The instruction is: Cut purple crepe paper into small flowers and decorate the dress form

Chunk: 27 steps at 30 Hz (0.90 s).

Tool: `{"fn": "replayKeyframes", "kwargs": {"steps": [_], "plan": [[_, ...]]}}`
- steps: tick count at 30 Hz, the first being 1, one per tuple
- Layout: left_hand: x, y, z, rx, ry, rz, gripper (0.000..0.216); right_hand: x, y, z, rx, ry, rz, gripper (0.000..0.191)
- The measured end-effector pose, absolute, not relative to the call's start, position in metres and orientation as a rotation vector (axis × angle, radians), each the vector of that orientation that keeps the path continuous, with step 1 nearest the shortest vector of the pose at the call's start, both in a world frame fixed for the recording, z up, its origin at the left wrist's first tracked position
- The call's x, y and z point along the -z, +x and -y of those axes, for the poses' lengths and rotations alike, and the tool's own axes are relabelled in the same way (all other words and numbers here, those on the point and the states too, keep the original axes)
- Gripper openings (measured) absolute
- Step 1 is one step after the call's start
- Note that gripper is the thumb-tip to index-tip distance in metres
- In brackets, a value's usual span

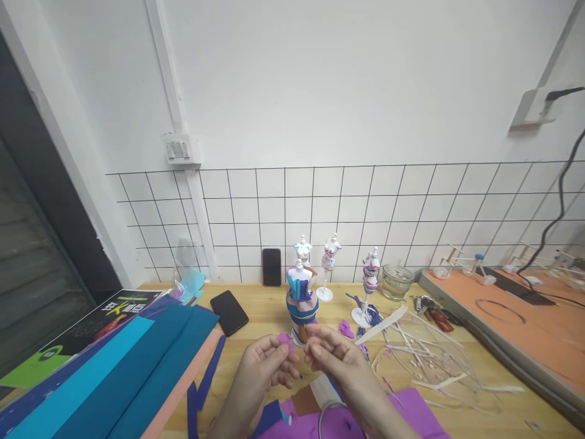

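My left hand pinches a small crumpled scrap of purple paper between thumb and forefinger. Close beside it, my right hand has its thumb and fingertips pressed together; what they hold, if anything, is too small to make out. Just behind both hands stands a miniature dress form wrapped in teal, pink, blue and brown paper, its base partly hidden by my fingers. Beneath my wrists lie a purple paper sheet, a brown piece and blue scraps. Another crumpled purple bit rests right of the dress form.
More small dress forms stand behind, near a glass bowl. Tangled pale strips and keys lie right, before an orange-topped board. Leftward are a phone and stacked coloured paper. Another phone leans on the wall.
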<state>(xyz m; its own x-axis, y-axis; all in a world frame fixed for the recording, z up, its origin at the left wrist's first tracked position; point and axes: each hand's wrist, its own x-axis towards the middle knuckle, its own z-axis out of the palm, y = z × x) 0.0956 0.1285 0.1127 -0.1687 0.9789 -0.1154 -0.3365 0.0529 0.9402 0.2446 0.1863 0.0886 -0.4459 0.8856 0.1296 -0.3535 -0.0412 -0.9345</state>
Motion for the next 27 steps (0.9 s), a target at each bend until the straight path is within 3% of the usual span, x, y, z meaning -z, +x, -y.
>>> {"fn": "replayKeyframes", "kwargs": {"steps": [5,16,27], "plan": [[-0.108,0.104,-0.128,-1.329,0.892,-1.121,0.039,-0.093,0.24,-0.177,-1.455,-0.631,1.367,0.056],[-0.113,0.102,-0.126,-1.483,0.728,-1.171,0.035,-0.084,0.24,-0.18,-1.015,-0.751,1.653,0.038],[-0.11,0.101,-0.127,-1.463,0.734,-1.108,0.035,-0.074,0.242,-0.178,-0.872,-0.725,1.887,0.042]]}}
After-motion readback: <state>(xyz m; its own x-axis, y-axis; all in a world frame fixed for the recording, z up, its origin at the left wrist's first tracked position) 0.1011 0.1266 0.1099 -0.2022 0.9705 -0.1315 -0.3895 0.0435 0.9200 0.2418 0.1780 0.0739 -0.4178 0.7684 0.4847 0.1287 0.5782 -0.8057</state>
